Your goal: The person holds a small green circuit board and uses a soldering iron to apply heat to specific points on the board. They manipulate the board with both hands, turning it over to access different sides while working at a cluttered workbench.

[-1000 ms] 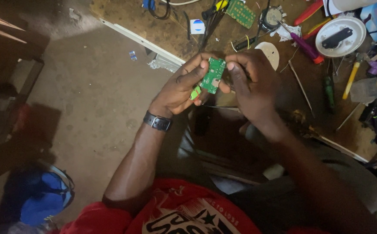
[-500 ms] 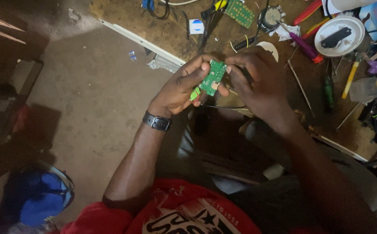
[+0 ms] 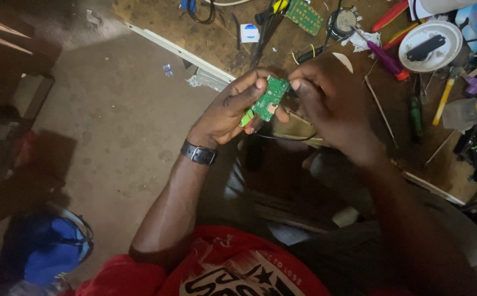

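Note:
A small green circuit board (image 3: 271, 97) is held up in front of me, over the edge of a cluttered wooden workbench (image 3: 205, 33). My left hand (image 3: 233, 109), with a black watch on its wrist, grips the board from the left and below, fingers curled around it. My right hand (image 3: 331, 104) pinches the board's right upper edge with thumb and fingertips. A thin dark wire hangs below the board between my hands.
On the bench lie a second green board (image 3: 304, 16), a white round dish with a black part (image 3: 430, 46), screwdrivers with purple (image 3: 384, 57) and yellow (image 3: 444, 98) handles, cables and scraps. A concrete floor (image 3: 107, 126) spreads left; a blue bucket (image 3: 46, 252) stands at lower left.
Both hands and the board have stayed almost in place. My right fingers have shifted slightly on the board's edge.

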